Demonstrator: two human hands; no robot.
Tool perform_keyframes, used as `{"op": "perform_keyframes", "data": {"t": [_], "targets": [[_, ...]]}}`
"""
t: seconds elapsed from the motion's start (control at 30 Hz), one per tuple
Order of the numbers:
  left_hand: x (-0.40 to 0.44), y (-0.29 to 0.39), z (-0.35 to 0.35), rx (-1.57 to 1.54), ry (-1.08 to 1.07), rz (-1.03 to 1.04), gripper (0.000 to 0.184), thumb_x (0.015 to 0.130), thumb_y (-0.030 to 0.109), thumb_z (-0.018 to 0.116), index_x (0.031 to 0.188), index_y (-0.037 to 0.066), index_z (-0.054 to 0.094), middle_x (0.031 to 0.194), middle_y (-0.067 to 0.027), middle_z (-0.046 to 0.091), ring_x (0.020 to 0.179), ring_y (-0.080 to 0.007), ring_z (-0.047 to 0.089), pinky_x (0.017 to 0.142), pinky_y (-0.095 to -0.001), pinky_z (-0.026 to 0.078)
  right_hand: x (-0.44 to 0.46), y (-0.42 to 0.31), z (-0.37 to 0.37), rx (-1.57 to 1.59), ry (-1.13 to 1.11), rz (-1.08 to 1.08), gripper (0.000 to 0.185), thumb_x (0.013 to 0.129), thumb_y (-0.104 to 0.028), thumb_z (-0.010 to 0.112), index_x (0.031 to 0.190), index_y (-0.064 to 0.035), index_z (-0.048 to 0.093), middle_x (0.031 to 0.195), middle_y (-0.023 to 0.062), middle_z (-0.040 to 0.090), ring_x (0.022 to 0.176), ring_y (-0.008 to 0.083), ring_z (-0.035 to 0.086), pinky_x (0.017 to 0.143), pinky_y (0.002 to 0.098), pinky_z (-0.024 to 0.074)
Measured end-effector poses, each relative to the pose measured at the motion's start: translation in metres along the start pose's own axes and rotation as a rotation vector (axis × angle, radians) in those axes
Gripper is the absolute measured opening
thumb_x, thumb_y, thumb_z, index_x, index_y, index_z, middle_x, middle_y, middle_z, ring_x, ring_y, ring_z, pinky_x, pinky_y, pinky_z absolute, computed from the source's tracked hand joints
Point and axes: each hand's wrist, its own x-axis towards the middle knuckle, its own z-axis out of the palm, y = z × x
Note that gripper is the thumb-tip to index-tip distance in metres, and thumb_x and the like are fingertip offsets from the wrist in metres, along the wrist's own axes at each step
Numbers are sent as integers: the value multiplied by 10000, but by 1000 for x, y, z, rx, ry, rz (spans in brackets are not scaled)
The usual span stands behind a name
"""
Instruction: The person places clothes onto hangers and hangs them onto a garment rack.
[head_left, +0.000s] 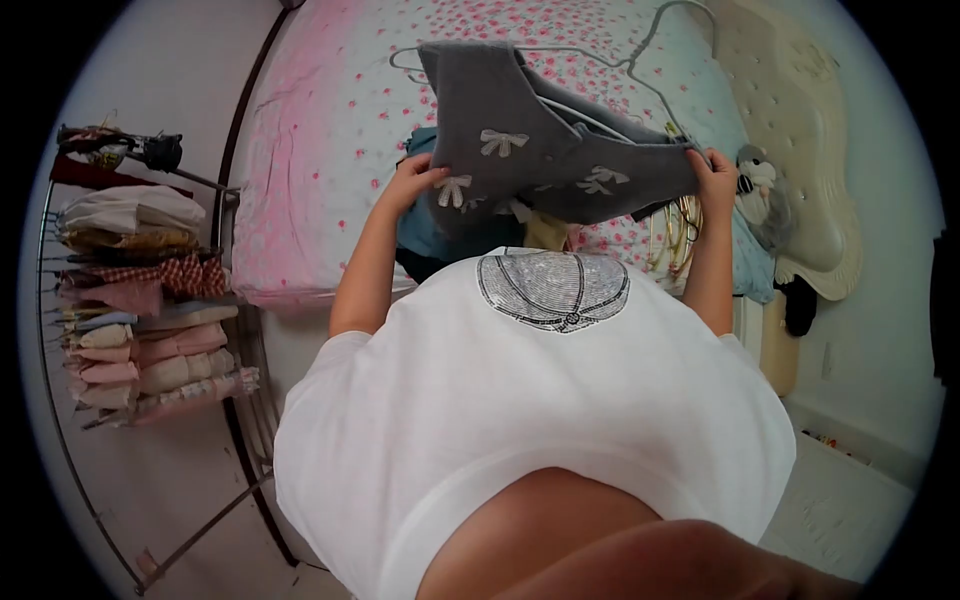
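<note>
Basically, both hands are up in front of the chest, holding a grey, soft-fabric sleeveless garment with white bow patches (540,150) above the bed with the pink-flowered white sheet (330,130). Left hand (412,182): fingers pinching the garment's left edge, thumb on the front near a bow. Right hand (714,178): fingers closed on the garment's far right corner, right by one end of a thin pale-grey hanger (629,65); can't tell if they grip the hanger too. Hanger runs behind and partly inside the garment, other end poking out past its upper left corner, hook pointing to upper right. Garment hangs tilted, neckline sagging between the hands.

Below it on the bed: folded teal cloth (428,238), partly covered, near left hand; gold-coloured wire hangers (688,228) just beside the right forearm. Grey-and-white plush toy (765,200) right of right hand, against the cream tufted headboard (790,110). Far left, metal clothes rack (43,300) with a row of hung clothes (150,300), well apart.
</note>
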Motion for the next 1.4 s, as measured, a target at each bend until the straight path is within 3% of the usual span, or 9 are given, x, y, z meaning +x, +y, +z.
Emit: {"op": "perform_keyframes", "data": {"t": [0.23,0.43,0.53,0.73,0.83,1.03,1.2,1.3,1.4], "targets": [[-20,37,46,-113,279,304,536,750,189,634,1218,42,417,1218,-96,416,1065,-207,437,914,-320,336,2,10,-11,58,-141,3,232,706,-149,700,595,-65,515,557,-81,430,522,21,351,472,193,257],[-28,8,45,290,363,407,603,682,289,677,1199,60,469,1281,-125,348,1205,-278,281,1005,-363,203,7,14,-12,59,-203,-17,217,706,-134,697,600,-63,521,575,-81,440,542,24,362,494,191,274],[-37,-9,35,661,273,386,520,671,322,679,1095,48,554,1254,-123,373,1175,-290,320,983,-362,239,3,14,-16,136,-193,18,206,711,-129,695,610,-55,532,582,-76,449,546,26,366,499,191,281],[-68,-33,11,218,339,54,219,713,200,668,844,40,595,850,-43,555,832,-132,510,756,-265,390,1,10,-35,74,-135,-25,210,712,-148,708,626,-41,548,582,-67,466,546,28,382,494,188,290],[-75,-37,2,221,286,-3,138,734,145,648,763,40,564,719,9,536,710,-72,487,669,-216,383,-3,8,-39,49,-118,-12,216,708,-159,713,626,-43,550,580,-67,466,544,27,382,490,188,288],[-65,-2,29,370,391,142,249,734,158,651,907,21,534,797,-42,546,779,-135,521,696,-259,417,-8,4,-29,-9,-191,-23,241,695,-172,718,605,-55,528,561,-73,443,528,26,359,473,196,272],[-56,32,40,370,814,400,600,722,164,659,1208,20,337,1107,-142,427,1018,-230,460,842,-344,395,-8,12,-15,-99,-247,-49,279,673,-176,725,578,-52,494,536,-71,413,510,34,342,463,209,260],[-55,60,46,357,1017,586,628,720,164,662,1224,12,319,1110,-150,417,1027,-242,454,898,-369,350,-15,3,-8,-171,-264,-85,288,665,-192,730,582,-34,504,513,-57,409,496,44,348,458,211,265],[-59,79,42,856,680,647,415,751,235,636,1098,51,501,974,-88,554,940,-233,522,849,-357,367,-23,-13,-4,-269,-287,-106,291,654,-204,736,588,-22,519,510,-42,414,498,49,362,456,215,277]]}}
